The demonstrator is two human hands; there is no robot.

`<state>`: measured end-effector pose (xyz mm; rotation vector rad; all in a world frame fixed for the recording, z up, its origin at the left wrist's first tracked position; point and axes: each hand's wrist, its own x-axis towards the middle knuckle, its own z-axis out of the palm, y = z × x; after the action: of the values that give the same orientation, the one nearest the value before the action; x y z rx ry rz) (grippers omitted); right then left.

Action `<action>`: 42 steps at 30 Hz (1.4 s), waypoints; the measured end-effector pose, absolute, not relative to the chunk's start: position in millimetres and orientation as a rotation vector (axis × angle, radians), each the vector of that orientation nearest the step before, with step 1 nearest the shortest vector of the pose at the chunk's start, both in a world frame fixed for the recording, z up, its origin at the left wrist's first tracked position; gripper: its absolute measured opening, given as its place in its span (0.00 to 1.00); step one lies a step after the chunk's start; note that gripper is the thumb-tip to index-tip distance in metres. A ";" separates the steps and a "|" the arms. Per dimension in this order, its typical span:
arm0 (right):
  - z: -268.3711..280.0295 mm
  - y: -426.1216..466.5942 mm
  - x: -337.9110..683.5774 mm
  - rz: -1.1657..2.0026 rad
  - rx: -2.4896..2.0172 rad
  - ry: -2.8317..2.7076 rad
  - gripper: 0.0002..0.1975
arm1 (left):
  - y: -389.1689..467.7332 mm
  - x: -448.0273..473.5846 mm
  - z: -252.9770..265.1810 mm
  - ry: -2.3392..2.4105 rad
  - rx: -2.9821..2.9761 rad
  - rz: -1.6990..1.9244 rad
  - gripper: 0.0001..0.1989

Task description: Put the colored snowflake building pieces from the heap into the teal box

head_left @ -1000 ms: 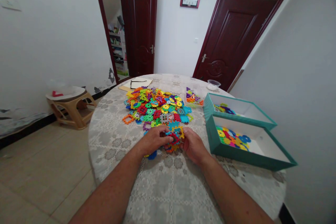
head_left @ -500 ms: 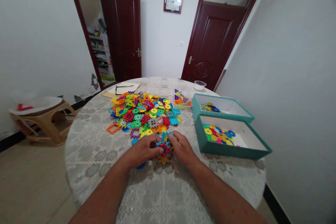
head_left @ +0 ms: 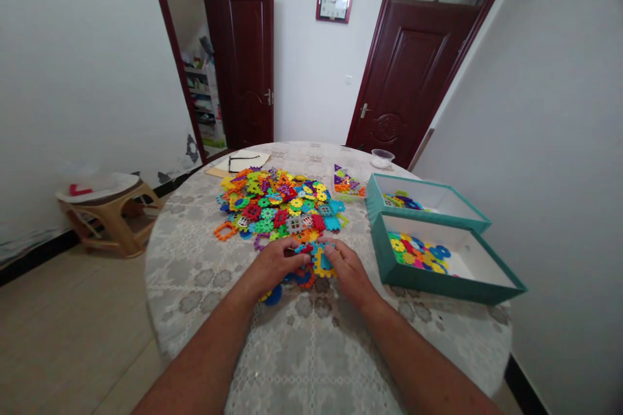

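Both hands meet over the table's near middle around a small build of joined plastic interlocking blocks (head_left: pixel 320 270). A yellow square frame with toothed edges faces me, with light blue and red parts beside it. My left hand (head_left: pixel 275 267) pinches its left side between thumb and fingers. On the other side, my right hand (head_left: pixel 346 270) is closed on the right edge, thumb on top. Below and behind the left hand lie blue round pieces (head_left: pixel 273 296), partly covered. Just beyond the hands spreads a large pile of colourful interlocking pieces (head_left: pixel 280 204).
Two teal boxes (head_left: pixel 440 285) with white insides stand at the right, holding loose pieces. A clear tray (head_left: pixel 349 193) of small pieces and a clear bowl (head_left: pixel 382 157) sit farther back. Glasses (head_left: pixel 243 159) lie on paper at the back left of the round table (head_left: pixel 189 337).
The build has turned in my hands: a red gear-like face showed before, and a yellow square frame shows now. The whole view has shifted slightly, with things appearing farther right.
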<state>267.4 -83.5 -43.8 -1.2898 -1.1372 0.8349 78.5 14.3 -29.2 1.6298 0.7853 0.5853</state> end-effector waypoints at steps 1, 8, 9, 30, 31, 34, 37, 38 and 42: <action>-45.7 -83.4 264.1 0.823 -1.308 -1.169 0.20 | 14.2 78.9 -30.5 0.780 1.642 0.567 0.18; -57.0 -75.9 263.7 0.870 -1.316 -1.110 0.21 | 13.6 79.3 -29.2 0.755 1.791 0.540 0.19; -57.5 -75.5 263.3 0.889 -1.309 -1.103 0.20 | 13.7 79.5 -28.6 0.765 1.832 0.550 0.19; -19.6 -87.6 253.1 1.262 -1.161 -1.094 0.22 | 8.1 78.6 -21.9 0.560 1.777 0.474 0.21; -18.8 -88.6 253.0 1.255 -1.160 -1.101 0.21 | 7.9 78.8 -22.4 0.524 1.761 0.465 0.21; -9.3 -94.2 260.3 1.208 -1.172 -1.118 0.20 | 8.8 79.0 -25.2 0.479 1.725 0.534 0.20; 14.2 -98.2 289.2 1.031 -1.265 -1.171 0.20 | 14.0 76.0 -26.7 0.512 1.671 0.740 0.24; 24.4 -97.5 305.2 0.918 -1.321 -1.189 0.21 | 16.8 74.1 -26.9 0.534 1.650 0.821 0.25; 63.0 -80.5 392.0 0.398 -1.629 -1.057 0.21 | 29.7 65.0 -29.7 0.667 1.543 1.094 0.26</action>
<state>392.0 -80.5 63.0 -1.6293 -1.0568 0.3975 65.0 29.7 -29.7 1.5430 0.6674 1.0944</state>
